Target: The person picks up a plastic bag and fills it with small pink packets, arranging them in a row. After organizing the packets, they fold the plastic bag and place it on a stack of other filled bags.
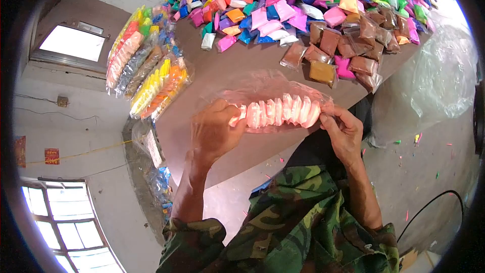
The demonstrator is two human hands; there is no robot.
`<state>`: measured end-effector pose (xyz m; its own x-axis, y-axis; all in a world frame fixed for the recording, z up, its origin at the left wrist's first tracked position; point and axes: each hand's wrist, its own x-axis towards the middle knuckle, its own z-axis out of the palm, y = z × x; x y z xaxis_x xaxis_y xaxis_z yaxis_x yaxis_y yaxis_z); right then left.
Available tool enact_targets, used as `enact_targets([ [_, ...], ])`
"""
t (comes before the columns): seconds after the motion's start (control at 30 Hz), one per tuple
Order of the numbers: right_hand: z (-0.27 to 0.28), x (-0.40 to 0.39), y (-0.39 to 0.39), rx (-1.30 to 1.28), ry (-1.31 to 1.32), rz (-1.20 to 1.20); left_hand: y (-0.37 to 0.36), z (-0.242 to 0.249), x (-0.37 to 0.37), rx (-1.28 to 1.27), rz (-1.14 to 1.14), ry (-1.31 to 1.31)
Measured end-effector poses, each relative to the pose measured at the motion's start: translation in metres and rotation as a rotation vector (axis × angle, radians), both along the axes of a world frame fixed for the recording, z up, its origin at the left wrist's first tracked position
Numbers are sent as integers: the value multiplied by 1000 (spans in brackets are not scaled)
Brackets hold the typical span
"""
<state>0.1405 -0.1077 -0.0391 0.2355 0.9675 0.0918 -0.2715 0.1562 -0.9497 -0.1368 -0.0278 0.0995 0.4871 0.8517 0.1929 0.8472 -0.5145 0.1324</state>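
Observation:
A row of several pale pink packets (279,112) lies side by side in a clear plastic bag (273,81) in front of me, over the near part of the table. My left hand (218,125) is closed around the left end of the row, with its fingertips partly hidden. At the right end, my right hand (342,132) pinches the edge of the bag between thumb and fingers. The loose film of the bag spreads out behind the row.
Multicoloured packets (262,12) are heaped at the table's far side, with brown packets (331,40) at the near edge of the heap. Filled bags (160,88) lie to the left on the brown table (212,60). A large clear plastic bag (429,86) stands at right.

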Motion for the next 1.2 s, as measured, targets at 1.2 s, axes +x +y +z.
enact_targets([
  [1.2,-6,1,-1,12,-53,-13,-5,-7,-18,-71,134,-282],
])
